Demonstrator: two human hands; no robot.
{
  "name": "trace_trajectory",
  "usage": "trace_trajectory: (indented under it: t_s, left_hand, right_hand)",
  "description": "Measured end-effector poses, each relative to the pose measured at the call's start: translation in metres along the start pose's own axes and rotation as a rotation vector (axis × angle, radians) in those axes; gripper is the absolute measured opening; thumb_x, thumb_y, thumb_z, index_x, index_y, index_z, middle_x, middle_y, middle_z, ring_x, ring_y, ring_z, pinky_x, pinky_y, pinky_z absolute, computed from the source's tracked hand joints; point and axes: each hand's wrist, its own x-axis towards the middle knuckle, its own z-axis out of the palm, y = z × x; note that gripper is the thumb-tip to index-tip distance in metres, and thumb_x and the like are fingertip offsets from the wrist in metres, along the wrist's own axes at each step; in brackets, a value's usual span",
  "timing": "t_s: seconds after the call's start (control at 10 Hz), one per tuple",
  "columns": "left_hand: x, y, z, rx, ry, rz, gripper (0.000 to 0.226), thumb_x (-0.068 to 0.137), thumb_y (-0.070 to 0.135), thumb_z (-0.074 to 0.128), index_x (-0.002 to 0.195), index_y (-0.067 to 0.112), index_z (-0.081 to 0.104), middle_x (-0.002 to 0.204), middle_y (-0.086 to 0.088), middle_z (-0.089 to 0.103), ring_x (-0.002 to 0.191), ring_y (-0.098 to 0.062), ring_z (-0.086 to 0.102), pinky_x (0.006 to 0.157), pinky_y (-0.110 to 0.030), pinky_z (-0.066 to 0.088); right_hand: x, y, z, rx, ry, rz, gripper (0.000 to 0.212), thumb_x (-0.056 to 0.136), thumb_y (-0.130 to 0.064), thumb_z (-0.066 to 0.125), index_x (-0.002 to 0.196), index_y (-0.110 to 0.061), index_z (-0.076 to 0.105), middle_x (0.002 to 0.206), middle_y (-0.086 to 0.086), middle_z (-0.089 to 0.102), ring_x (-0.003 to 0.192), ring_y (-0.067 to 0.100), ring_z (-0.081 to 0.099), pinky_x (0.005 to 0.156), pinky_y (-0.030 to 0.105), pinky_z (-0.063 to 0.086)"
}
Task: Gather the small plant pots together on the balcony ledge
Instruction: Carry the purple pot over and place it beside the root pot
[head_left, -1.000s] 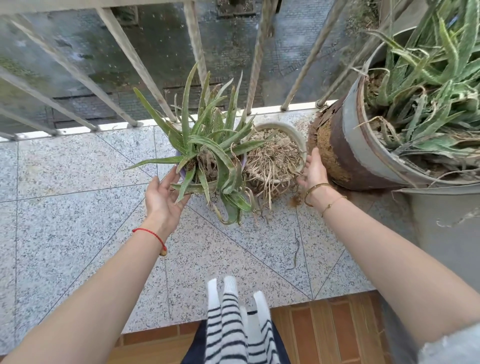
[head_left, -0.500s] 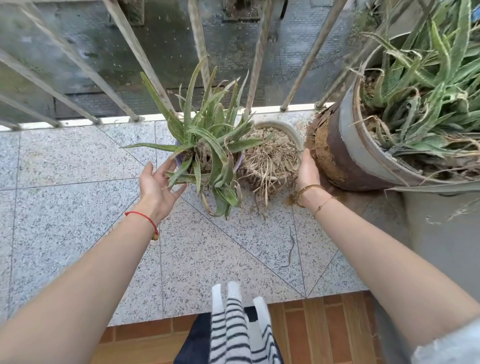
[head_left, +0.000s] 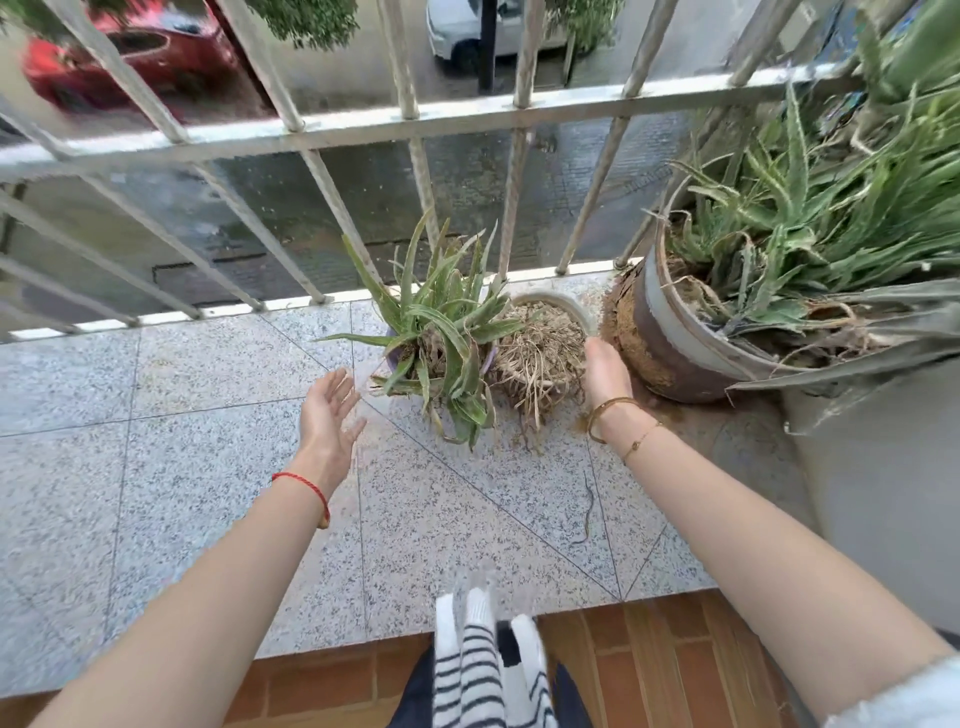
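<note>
Two small pots stand side by side near the railing on the granite ledge (head_left: 208, 467). The left one is a purple pot with a green aloe (head_left: 441, 338). Touching it on the right is a white pot of dry brown roots (head_left: 545, 348). My left hand (head_left: 327, 415) hovers open, palm up, a little left of the aloe pot and apart from it. My right hand (head_left: 605, 374) rests flat against the right side of the white pot, its fingers hidden behind the pot.
A large grey pot of aloe (head_left: 727, 332) with a rusty, crumbling base stands just right of my right hand. Metal railing bars (head_left: 415, 119) close the ledge's far edge. Left of the pots lies bare granite. Brick floor (head_left: 649, 660) is below.
My left hand has let go of the aloe pot and drawn back left. The view has tilted up, showing the railing and street. My right hand stays on the white pot.
</note>
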Motion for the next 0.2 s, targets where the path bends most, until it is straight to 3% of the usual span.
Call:
trace_trajectory:
  t_s: [0.1, 0.2]
  left_hand:
    - [-0.024, 0.022, -0.008, 0.004, 0.007, 0.038, 0.047, 0.101, 0.032, 0.036, 0.144, 0.016, 0.045, 0.150, -0.003, 0.046, 0.136, -0.020, 0.043, 0.111, -0.044, 0.033]
    - [-0.057, 0.044, -0.011, 0.001, -0.031, 0.099, 0.047, 0.101, 0.030, 0.040, 0.145, 0.015, 0.044, 0.150, -0.003, 0.046, 0.137, -0.019, 0.042, 0.114, -0.043, 0.033]
  right_hand:
    - [-0.023, -0.024, -0.015, 0.033, -0.031, 0.021, 0.049, 0.095, -0.042, 0.035, 0.134, -0.016, 0.049, 0.115, 0.000, 0.056, 0.106, 0.020, 0.053, 0.103, 0.042, 0.041]
    - [-0.054, -0.045, -0.032, 0.030, -0.078, -0.039, 0.048, 0.096, -0.040, 0.034, 0.130, -0.013, 0.053, 0.108, 0.001, 0.053, 0.093, 0.017, 0.050, 0.090, 0.037, 0.043]
